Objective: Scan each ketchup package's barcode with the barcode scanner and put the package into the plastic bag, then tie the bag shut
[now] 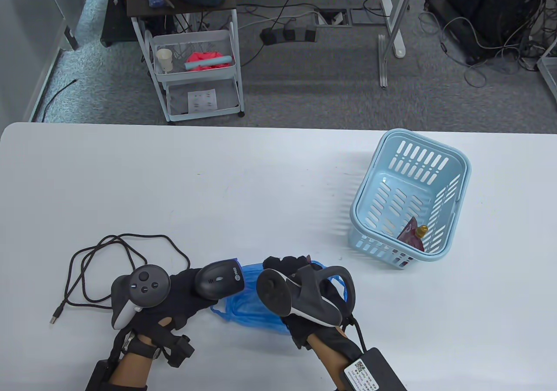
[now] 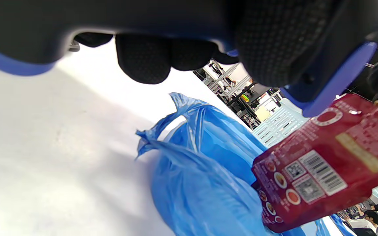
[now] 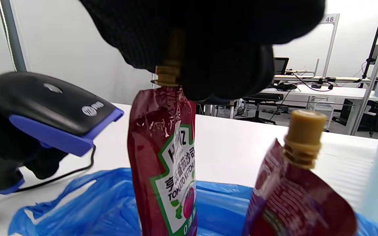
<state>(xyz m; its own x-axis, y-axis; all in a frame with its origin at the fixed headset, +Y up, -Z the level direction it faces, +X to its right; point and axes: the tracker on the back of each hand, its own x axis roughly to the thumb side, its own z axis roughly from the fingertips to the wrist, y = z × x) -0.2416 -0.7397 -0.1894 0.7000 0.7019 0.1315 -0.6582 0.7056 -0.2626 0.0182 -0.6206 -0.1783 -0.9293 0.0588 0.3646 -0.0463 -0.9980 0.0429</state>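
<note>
My left hand [image 1: 191, 289] grips a black barcode scanner [image 1: 219, 278] with a blue edge, its head aimed right at my right hand [image 1: 289, 269]. The right hand pinches the spout of a red ketchup package [image 3: 166, 170], which hangs upright over the crumpled blue plastic bag [image 1: 248, 308]. The left wrist view shows that package's back [image 2: 320, 173], barcode facing the scanner head [image 2: 326, 88]. A second ketchup package [image 3: 294, 203] with a tan cap stands close on the right; what supports it is hidden. Another package [image 1: 410, 233] lies in the light blue basket [image 1: 457, 160].
The scanner's black cable [image 1: 109, 252] loops over the table to the left, its USB plug [image 1: 53, 319] lying loose. The basket stands at the right of the table. A white cart [image 1: 196, 73] stands on the floor beyond the far edge.
</note>
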